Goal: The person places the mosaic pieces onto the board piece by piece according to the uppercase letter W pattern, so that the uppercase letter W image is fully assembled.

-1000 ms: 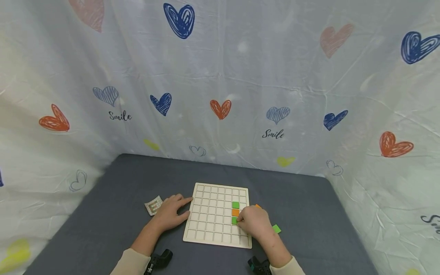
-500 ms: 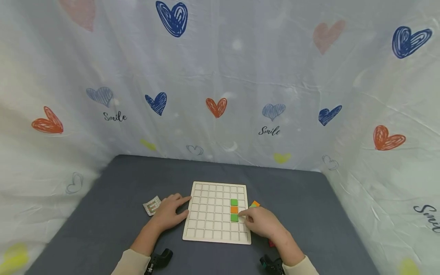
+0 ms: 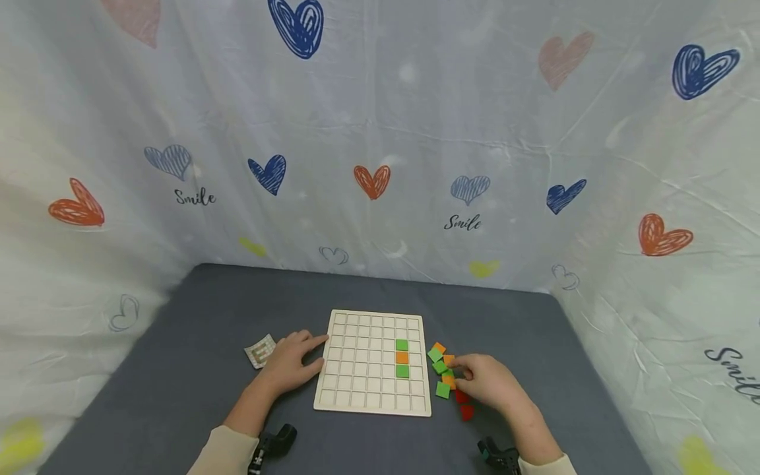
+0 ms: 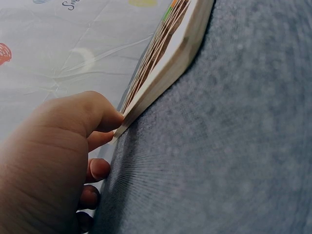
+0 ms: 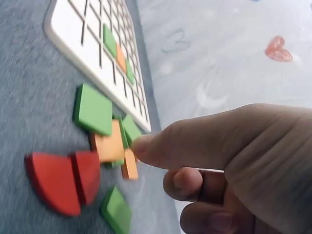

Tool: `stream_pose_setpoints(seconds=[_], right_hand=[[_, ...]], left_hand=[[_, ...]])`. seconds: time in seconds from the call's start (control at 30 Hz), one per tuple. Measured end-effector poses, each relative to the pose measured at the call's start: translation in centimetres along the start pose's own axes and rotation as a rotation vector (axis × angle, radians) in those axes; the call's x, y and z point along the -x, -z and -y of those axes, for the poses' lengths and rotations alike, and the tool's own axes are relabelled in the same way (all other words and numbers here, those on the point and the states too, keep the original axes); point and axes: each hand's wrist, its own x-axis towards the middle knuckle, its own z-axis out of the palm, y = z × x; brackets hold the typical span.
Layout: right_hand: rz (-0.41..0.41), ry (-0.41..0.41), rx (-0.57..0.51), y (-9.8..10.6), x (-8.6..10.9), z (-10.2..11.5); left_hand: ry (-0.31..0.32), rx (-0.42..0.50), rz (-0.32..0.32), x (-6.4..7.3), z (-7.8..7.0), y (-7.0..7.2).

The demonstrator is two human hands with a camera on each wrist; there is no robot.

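Note:
A pale wooden grid board (image 3: 356, 369) lies on the dark cloth. On its right side a green tile (image 3: 402, 344), an orange tile (image 3: 402, 357) and another green tile (image 3: 402, 371) sit in one column. My left hand (image 3: 291, 363) touches the board's left edge with its index finger and thumb spread apart. Right of the board, my right hand (image 3: 489, 381) is at a loose pile of green and orange tiles. Its thumb and index finger are apart over the pile. In the right wrist view the thumb (image 5: 161, 146) is beside an orange tile (image 5: 109, 146); the index fingertip is hidden.
Red quarter-round pieces (image 5: 53, 180) lie at the pile's near end, close to a loose green tile (image 5: 117, 212). A small patterned card (image 3: 259, 351) lies left of my left hand. A white curtain printed with hearts (image 3: 374, 119) stands behind the table (image 3: 267, 290).
My right hand has left the board and moved right to the loose tiles, uncovering the pile and red pieces. The left hand stays at the board's edge. The head view has shifted slightly.

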Motion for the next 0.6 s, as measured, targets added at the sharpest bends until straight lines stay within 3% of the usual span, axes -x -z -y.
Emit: stream_pose_setpoints(seconds=[0.33,0.6], right_hand=[[0.088,-0.129,0.110,0.0,2.6,-1.1],[0.068,-0.175,0.194,-0.8,3.7,-0.7]], left_hand=[[0.002,0.013,-0.005,-0.1,0.1,0.2],[0.002,0.025,-0.003,0.0,0.1,0.1]])
